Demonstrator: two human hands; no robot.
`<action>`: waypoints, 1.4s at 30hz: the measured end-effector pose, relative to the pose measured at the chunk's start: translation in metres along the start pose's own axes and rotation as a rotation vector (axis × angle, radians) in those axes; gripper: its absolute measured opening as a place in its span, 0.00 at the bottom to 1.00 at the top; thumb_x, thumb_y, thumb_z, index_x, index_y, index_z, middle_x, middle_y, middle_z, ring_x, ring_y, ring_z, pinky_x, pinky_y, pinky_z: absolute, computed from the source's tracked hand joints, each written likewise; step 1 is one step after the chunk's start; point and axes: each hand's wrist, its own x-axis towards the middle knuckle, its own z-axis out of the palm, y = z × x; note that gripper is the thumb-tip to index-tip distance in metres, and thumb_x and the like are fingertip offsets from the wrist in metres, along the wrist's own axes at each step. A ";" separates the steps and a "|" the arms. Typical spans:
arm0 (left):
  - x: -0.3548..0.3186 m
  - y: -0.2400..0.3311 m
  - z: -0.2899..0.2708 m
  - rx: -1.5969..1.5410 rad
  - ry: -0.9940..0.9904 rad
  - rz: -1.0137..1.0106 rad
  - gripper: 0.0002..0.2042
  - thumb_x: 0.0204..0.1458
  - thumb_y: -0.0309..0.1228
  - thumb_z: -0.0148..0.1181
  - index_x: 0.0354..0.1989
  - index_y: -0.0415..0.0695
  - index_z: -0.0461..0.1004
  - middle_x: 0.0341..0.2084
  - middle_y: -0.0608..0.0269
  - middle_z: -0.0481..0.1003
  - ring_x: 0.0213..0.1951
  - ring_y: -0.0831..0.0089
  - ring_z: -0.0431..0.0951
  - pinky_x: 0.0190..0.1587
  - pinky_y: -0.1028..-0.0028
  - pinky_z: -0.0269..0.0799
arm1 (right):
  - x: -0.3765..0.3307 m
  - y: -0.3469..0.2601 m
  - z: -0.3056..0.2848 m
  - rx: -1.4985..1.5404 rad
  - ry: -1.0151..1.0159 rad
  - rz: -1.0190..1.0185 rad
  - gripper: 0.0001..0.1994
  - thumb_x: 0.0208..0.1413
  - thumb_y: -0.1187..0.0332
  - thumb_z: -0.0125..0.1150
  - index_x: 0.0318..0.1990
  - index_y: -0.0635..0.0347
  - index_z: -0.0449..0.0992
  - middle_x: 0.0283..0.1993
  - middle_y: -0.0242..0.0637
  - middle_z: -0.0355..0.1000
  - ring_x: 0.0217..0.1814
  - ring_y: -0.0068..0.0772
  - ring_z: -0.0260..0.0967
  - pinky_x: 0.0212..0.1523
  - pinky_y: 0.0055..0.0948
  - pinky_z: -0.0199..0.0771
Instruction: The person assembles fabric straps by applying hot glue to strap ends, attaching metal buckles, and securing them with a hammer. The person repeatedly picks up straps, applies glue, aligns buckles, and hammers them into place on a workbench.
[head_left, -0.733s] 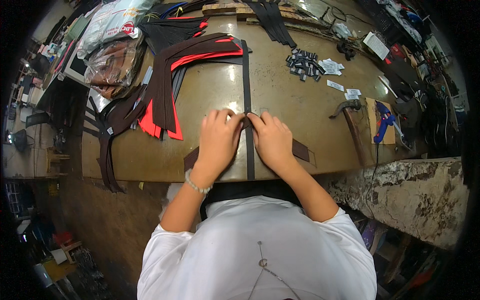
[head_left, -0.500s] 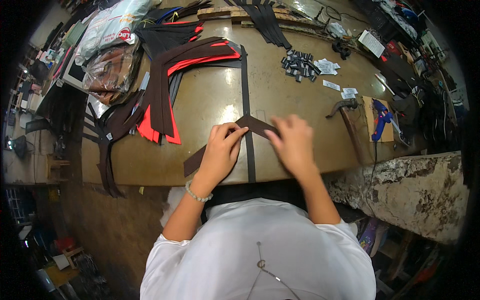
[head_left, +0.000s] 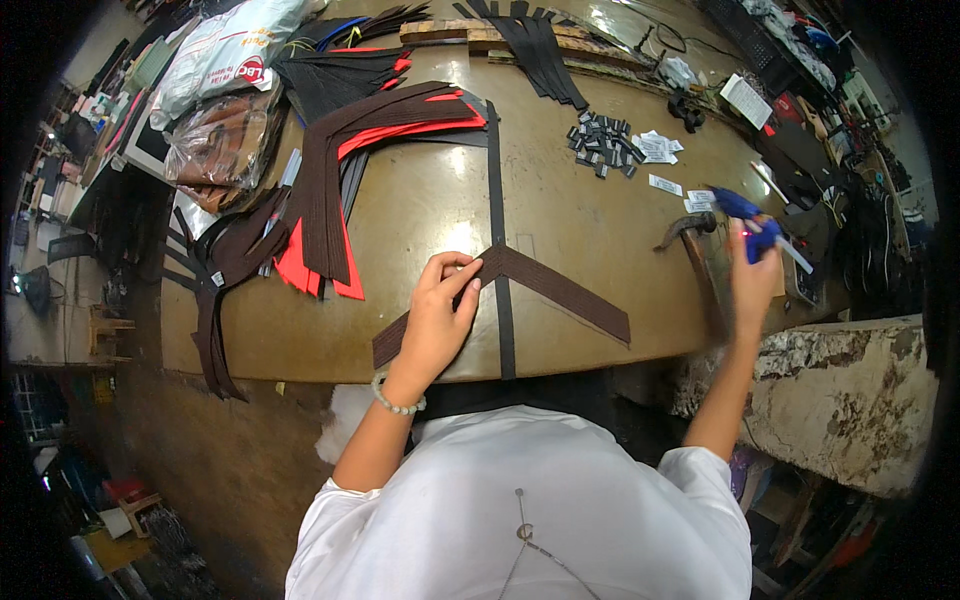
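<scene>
A brown V-shaped fabric strip (head_left: 568, 292) lies on the table with its peak over a long black strap (head_left: 496, 190). The strap runs straight away from the near edge. My left hand (head_left: 440, 312) presses on the strip's left arm near the peak, its fingertips pinched together there and partly hiding it. Out to the right, my right hand (head_left: 752, 285) is closed around a blue hot glue gun (head_left: 764, 238), held above the table beside a hammer (head_left: 692, 229). Some motion blur covers the glue gun.
Stacked brown and red V-shaped pieces (head_left: 322, 205) lie to the left, near plastic-wrapped bundles (head_left: 220, 140). Small black pieces (head_left: 605, 145) and white labels (head_left: 657, 147) sit at the far right. Black straps (head_left: 540, 60) rest by wooden planks at the back. A rough stone ledge (head_left: 850, 400) stands right.
My right hand has left the brown strip, moved right and picked up the glue gun from its cardboard. My left hand stays on the strip.
</scene>
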 end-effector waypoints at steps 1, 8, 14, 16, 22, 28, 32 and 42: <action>0.000 0.000 0.001 0.016 0.003 0.009 0.12 0.54 0.21 0.59 0.46 0.32 0.77 0.42 0.54 0.72 0.36 0.67 0.73 0.43 0.70 0.71 | -0.025 -0.025 0.010 0.236 -0.198 0.073 0.19 0.58 0.59 0.66 0.50 0.61 0.71 0.39 0.33 0.73 0.40 0.22 0.70 0.43 0.25 0.71; 0.005 -0.001 0.000 0.029 -0.033 -0.011 0.11 0.53 0.21 0.60 0.45 0.32 0.78 0.40 0.54 0.73 0.35 0.67 0.73 0.41 0.71 0.71 | -0.077 -0.100 0.078 0.034 -0.768 -0.400 0.23 0.56 0.57 0.65 0.52 0.60 0.65 0.41 0.49 0.77 0.43 0.55 0.77 0.43 0.41 0.75; 0.005 -0.002 -0.001 0.018 -0.025 -0.010 0.11 0.53 0.22 0.61 0.45 0.32 0.78 0.40 0.54 0.73 0.35 0.66 0.73 0.42 0.71 0.71 | -0.071 -0.093 0.092 -0.026 -0.848 -0.430 0.25 0.57 0.52 0.63 0.53 0.59 0.63 0.32 0.54 0.76 0.35 0.62 0.75 0.37 0.49 0.74; 0.005 -0.002 0.000 0.029 -0.013 0.020 0.11 0.53 0.22 0.61 0.45 0.32 0.78 0.40 0.54 0.73 0.35 0.65 0.73 0.42 0.71 0.71 | -0.071 -0.089 0.096 -0.006 -0.830 -0.438 0.26 0.56 0.51 0.63 0.53 0.59 0.62 0.30 0.56 0.75 0.33 0.63 0.74 0.35 0.50 0.73; 0.004 -0.004 0.000 0.021 -0.021 0.013 0.11 0.53 0.22 0.60 0.45 0.32 0.78 0.41 0.54 0.73 0.35 0.65 0.74 0.43 0.71 0.71 | -0.077 -0.082 0.092 0.007 -0.831 -0.532 0.27 0.57 0.51 0.62 0.53 0.62 0.62 0.27 0.56 0.74 0.30 0.64 0.74 0.31 0.51 0.72; 0.004 -0.004 0.000 0.020 -0.024 0.011 0.12 0.53 0.22 0.60 0.45 0.32 0.78 0.41 0.54 0.73 0.35 0.67 0.75 0.42 0.72 0.71 | -0.089 -0.097 0.063 -0.073 -1.032 -0.394 0.26 0.57 0.52 0.62 0.53 0.61 0.64 0.27 0.54 0.74 0.31 0.60 0.74 0.31 0.50 0.72; 0.005 -0.002 -0.001 0.040 -0.030 -0.009 0.11 0.54 0.23 0.61 0.46 0.37 0.79 0.42 0.58 0.75 0.34 0.74 0.75 0.35 0.77 0.72 | -0.085 -0.091 0.046 0.089 -1.129 -0.255 0.23 0.56 0.54 0.65 0.50 0.59 0.69 0.32 0.46 0.76 0.33 0.44 0.76 0.33 0.41 0.75; -0.027 0.012 -0.025 0.217 0.020 0.120 0.10 0.53 0.25 0.61 0.43 0.39 0.80 0.40 0.56 0.74 0.43 0.60 0.73 0.46 0.67 0.70 | 0.019 0.083 -0.033 -0.479 0.225 0.131 0.30 0.63 0.44 0.51 0.49 0.71 0.72 0.48 0.57 0.74 0.49 0.58 0.73 0.49 0.46 0.71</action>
